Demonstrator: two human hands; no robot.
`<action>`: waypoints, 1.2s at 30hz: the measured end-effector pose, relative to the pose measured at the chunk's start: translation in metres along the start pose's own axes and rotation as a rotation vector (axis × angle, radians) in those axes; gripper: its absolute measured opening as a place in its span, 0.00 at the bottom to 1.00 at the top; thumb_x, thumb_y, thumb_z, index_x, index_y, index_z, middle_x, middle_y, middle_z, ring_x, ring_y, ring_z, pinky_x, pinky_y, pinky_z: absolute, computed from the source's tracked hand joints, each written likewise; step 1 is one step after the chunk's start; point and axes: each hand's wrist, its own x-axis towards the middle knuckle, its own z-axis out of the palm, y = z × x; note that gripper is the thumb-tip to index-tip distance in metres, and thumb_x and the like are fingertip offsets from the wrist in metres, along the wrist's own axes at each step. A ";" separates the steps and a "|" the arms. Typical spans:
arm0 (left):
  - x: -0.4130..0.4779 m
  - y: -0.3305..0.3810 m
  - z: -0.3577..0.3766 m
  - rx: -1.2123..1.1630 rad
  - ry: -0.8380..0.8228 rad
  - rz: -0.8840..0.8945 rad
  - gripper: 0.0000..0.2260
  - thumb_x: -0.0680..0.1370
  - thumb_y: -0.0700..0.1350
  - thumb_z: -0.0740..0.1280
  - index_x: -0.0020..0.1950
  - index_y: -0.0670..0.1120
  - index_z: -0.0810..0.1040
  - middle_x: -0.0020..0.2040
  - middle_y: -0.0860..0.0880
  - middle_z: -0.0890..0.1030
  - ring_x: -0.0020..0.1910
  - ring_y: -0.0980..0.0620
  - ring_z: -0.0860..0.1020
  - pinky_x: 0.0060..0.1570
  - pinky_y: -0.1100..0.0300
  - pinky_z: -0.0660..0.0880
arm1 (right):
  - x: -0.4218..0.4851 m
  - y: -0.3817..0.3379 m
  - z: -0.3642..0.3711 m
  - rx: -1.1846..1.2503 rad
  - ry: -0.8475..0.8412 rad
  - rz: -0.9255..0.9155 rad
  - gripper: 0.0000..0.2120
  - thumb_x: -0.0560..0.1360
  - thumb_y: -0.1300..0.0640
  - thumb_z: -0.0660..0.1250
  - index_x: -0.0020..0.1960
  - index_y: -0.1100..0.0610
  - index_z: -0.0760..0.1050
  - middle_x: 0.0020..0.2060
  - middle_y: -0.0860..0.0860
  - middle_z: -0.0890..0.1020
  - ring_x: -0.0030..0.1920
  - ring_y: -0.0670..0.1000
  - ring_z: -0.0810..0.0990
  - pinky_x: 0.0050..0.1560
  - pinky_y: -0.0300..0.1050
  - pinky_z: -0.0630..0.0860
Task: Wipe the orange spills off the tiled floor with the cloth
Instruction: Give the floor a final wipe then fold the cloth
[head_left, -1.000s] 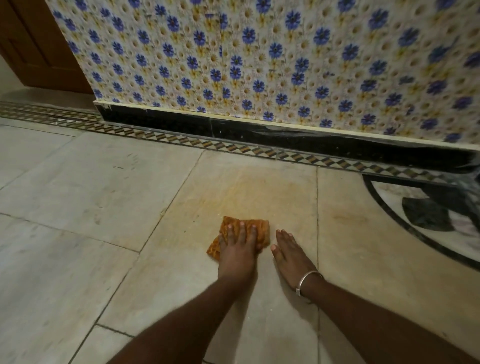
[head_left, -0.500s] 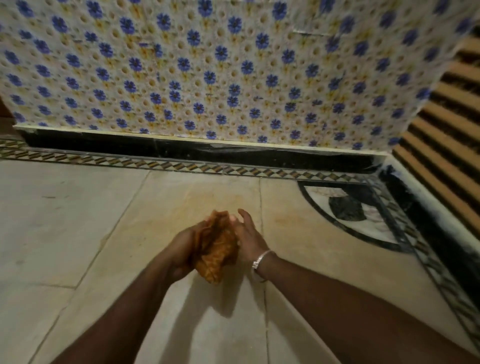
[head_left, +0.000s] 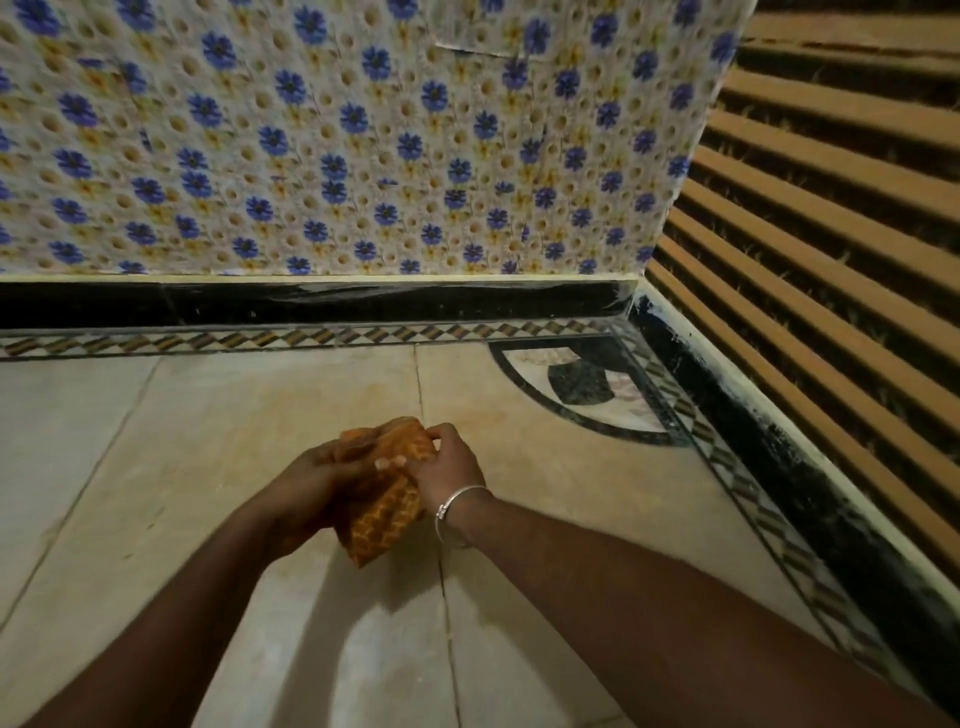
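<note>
Both hands off the tiled floor (head_left: 130, 493), my left hand (head_left: 306, 480) and right hand (head_left: 454, 462) gripping bunched cloth (head_left: 387, 517), fingers (head_left: 441, 434) curled around it, orange spills (head_left: 244, 410) beyond

No text, label, brand, number or sign can be read anywhere. The wall covering (head_left: 363, 156) bears only a repeated blue flower print, the floor border (head_left: 311, 335) only a diamond pattern, and the orange cloth (head_left: 387, 514) only a lattice weave.
</note>
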 end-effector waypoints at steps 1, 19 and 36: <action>0.005 -0.001 0.005 0.021 0.052 0.017 0.18 0.80 0.44 0.71 0.70 0.50 0.77 0.57 0.44 0.86 0.55 0.41 0.85 0.56 0.43 0.82 | 0.000 0.002 -0.005 -0.003 0.006 0.000 0.19 0.76 0.49 0.70 0.63 0.50 0.68 0.58 0.55 0.79 0.56 0.59 0.80 0.56 0.55 0.79; 0.103 0.098 0.057 0.505 0.362 0.181 0.08 0.83 0.41 0.67 0.59 0.49 0.83 0.51 0.48 0.85 0.51 0.49 0.85 0.51 0.51 0.83 | 0.061 -0.029 -0.043 -0.135 0.278 -0.098 0.22 0.82 0.57 0.58 0.72 0.44 0.57 0.63 0.56 0.69 0.56 0.62 0.79 0.57 0.58 0.78; 0.224 0.042 0.142 1.115 0.343 0.242 0.33 0.84 0.63 0.57 0.85 0.56 0.49 0.84 0.44 0.57 0.82 0.41 0.57 0.76 0.35 0.56 | 0.133 0.130 -0.121 -0.630 0.308 -0.039 0.27 0.83 0.45 0.50 0.81 0.48 0.49 0.80 0.55 0.54 0.80 0.57 0.47 0.78 0.60 0.50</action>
